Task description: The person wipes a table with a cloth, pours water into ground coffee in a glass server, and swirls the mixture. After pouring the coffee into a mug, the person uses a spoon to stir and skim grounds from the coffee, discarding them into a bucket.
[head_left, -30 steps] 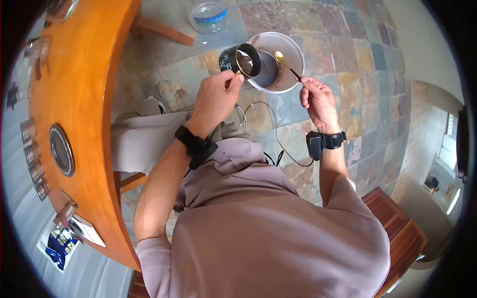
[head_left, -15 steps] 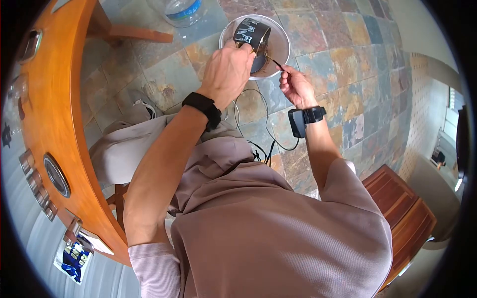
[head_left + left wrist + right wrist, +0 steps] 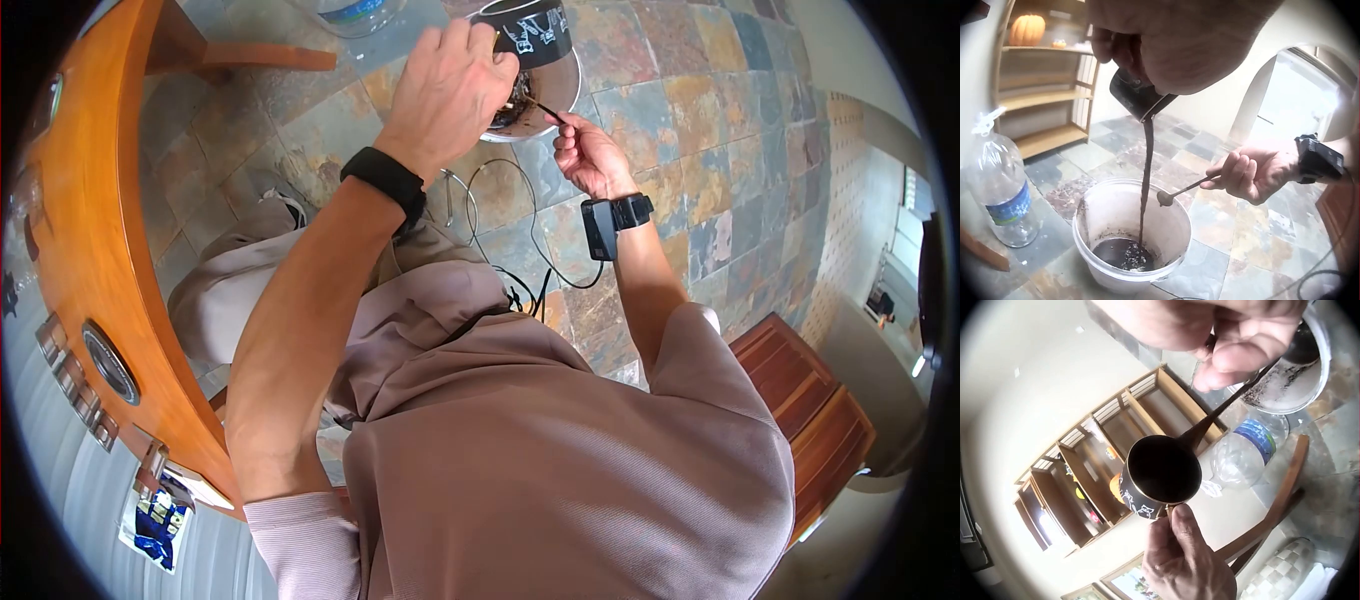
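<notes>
My left hand point(image 3: 455, 90) grips a black mug point(image 3: 540, 35) with white cat drawings by its handle, high over a white bucket point(image 3: 1185, 228). The mug is tipped, and a dark stream point(image 3: 1147, 156) runs from its lip into the bucket. Dark liquid with grounds point(image 3: 1110, 250) lies at the bottom, and brown specks cling to the inner wall. Between thumb and fingers, my right hand point(image 3: 595, 155) pinches the dark handle of a spoon point(image 3: 1194, 184). Its gold-coloured bowl hangs over the bucket's far rim in the left wrist view, beside the stream.
A clear plastic bottle point(image 3: 1010, 200) with a blue label stands on the stone-tile floor left of the bucket. Behind it is a wooden shelf point(image 3: 1047, 100) with a pumpkin point(image 3: 1027, 30). An orange wooden table point(image 3: 100, 230) borders my left side. A thin cable point(image 3: 530, 190) loops below the bucket.
The left hand has moved the mug from beside the bucket to over it and tipped it, so the contents pour out. The right hand keeps the spoon at the bucket.
</notes>
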Motion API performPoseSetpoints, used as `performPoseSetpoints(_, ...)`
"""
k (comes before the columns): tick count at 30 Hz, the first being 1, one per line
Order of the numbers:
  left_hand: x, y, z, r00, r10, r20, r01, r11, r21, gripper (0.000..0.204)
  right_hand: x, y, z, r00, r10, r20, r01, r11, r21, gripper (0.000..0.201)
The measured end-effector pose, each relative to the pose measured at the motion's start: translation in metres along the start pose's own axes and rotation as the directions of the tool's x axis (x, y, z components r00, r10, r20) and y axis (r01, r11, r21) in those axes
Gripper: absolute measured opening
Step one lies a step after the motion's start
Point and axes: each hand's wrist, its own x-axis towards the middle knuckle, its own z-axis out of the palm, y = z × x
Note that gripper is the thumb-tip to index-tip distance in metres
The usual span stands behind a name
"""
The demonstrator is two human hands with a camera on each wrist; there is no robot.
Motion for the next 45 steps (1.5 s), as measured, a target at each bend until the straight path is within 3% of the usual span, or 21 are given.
performPoseSetpoints(3, 0.008, -0.005, -0.012, 0.997, 0.069, 0.022, -0.071, 0.993, 0.097, 0.005, -0.002, 0.000, 0.002, 1.000, 0.012, -0.011, -0.012, 1.000, 0.007, 0.017)
performPoseSetpoints(5, 0.014, -0.007, -0.023, 0.981, 0.182, -0.072, -0.171, 0.976, 0.135, 0.005, -0.003, -0.001, 0.004, 1.000, 0.018, -0.018, -0.018, 1.000, 0.005, 0.017)
performPoseSetpoints(8, 0.018, -0.012, -0.030, 0.971, 0.222, -0.090, -0.208, 0.969, 0.136, 0.005, -0.005, -0.003, 0.006, 1.000, 0.019, -0.015, -0.019, 1.000, -0.009, 0.017)
performPoseSetpoints(11, 0.027, -0.017, -0.047, 0.962, 0.257, -0.098, -0.249, 0.965, 0.082, 0.013, -0.007, -0.004, 0.007, 0.999, 0.018, -0.029, -0.018, 1.000, 0.005, 0.017)
performPoseSetpoints(15, 0.026, -0.017, -0.054, 0.969, 0.227, -0.095, -0.219, 0.972, 0.086, 0.011, -0.007, -0.007, 0.006, 0.998, 0.000, 0.068, 0.001, 1.000, -0.018, 0.020)
performPoseSetpoints(17, 0.028, -0.019, -0.058, 0.939, 0.282, -0.197, -0.276, 0.959, 0.060, 0.011, -0.008, -0.009, 0.010, 0.997, -0.002, 0.074, 0.004, 1.000, -0.026, 0.021)
performPoseSetpoints(24, 0.031, -0.015, -0.071, 0.916, 0.311, -0.255, -0.305, 0.950, 0.061, 0.010, -0.016, -0.011, 0.014, 0.997, -0.046, 0.068, 0.051, 0.996, -0.074, 0.023)
performPoseSetpoints(26, 0.029, -0.014, -0.062, 0.962, 0.114, -0.249, -0.162, 0.971, -0.179, 0.009, -0.016, -0.012, 0.014, 0.995, -0.050, 0.092, 0.058, 0.994, -0.088, 0.024)
performPoseSetpoints(27, 0.026, -0.014, -0.056, 0.960, 0.108, -0.257, -0.156, 0.973, -0.171, 0.009, -0.019, -0.011, 0.014, 0.992, -0.078, 0.099, 0.089, 0.989, -0.116, 0.024)
performPoseSetpoints(29, 0.020, -0.012, -0.043, 0.940, -0.117, -0.322, -0.044, 0.891, -0.451, 0.016, -0.027, -0.010, 0.014, 0.988, -0.113, 0.106, 0.129, 0.979, -0.156, 0.023)
performPoseSetpoints(30, 0.018, -0.013, -0.040, 0.935, -0.121, -0.332, -0.044, 0.892, -0.450, 0.016, -0.031, -0.010, 0.016, 0.987, -0.118, 0.109, 0.135, 0.977, -0.166, 0.023)
performPoseSetpoints(31, 0.016, -0.014, -0.037, 0.950, -0.299, -0.090, 0.189, 0.780, -0.597, 0.022, -0.036, -0.009, 0.018, 0.985, -0.146, 0.091, 0.161, 0.971, -0.177, 0.023)
performPoseSetpoints(32, 0.012, -0.016, -0.034, 0.890, -0.420, 0.176, 0.422, 0.613, -0.668, 0.028, -0.041, -0.009, 0.019, 0.982, -0.176, 0.075, 0.187, 0.964, -0.188, 0.022)
performPoseSetpoints(33, 0.005, -0.019, -0.029, 0.839, -0.480, 0.257, 0.493, 0.470, -0.732, 0.032, -0.046, -0.009, 0.019, 0.977, -0.196, 0.084, 0.209, 0.959, -0.189, 0.021)
performPoseSetpoints(38, -0.026, -0.028, -0.013, 0.810, -0.473, 0.346, 0.542, 0.382, -0.748, 0.031, -0.075, -0.008, 0.040, 0.936, -0.343, 0.085, 0.353, 0.904, -0.241, 0.020)
performPoseSetpoints(41, -0.040, -0.030, -0.009, 0.803, -0.388, 0.452, 0.547, 0.179, -0.818, 0.026, -0.096, -0.008, 0.058, 0.804, -0.555, 0.212, 0.594, 0.761, -0.262, 0.018)
performPoseSetpoints(42, -0.045, -0.030, -0.006, 0.803, -0.389, 0.453, 0.546, 0.175, -0.819, 0.026, -0.104, -0.008, 0.063, 0.805, -0.554, 0.211, 0.593, 0.760, -0.266, 0.018)
performPoseSetpoints(44, -0.055, -0.032, 0.000, 0.816, -0.361, 0.452, 0.503, 0.059, -0.862, 0.026, -0.117, -0.009, 0.073, 0.711, -0.622, 0.329, 0.703, 0.650, -0.289, 0.017)
performPoseSetpoints(45, -0.059, -0.032, -0.004, 0.815, -0.364, 0.451, 0.503, 0.058, -0.862, 0.026, -0.123, -0.010, 0.078, 0.698, -0.622, 0.355, 0.715, 0.632, -0.300, 0.016)
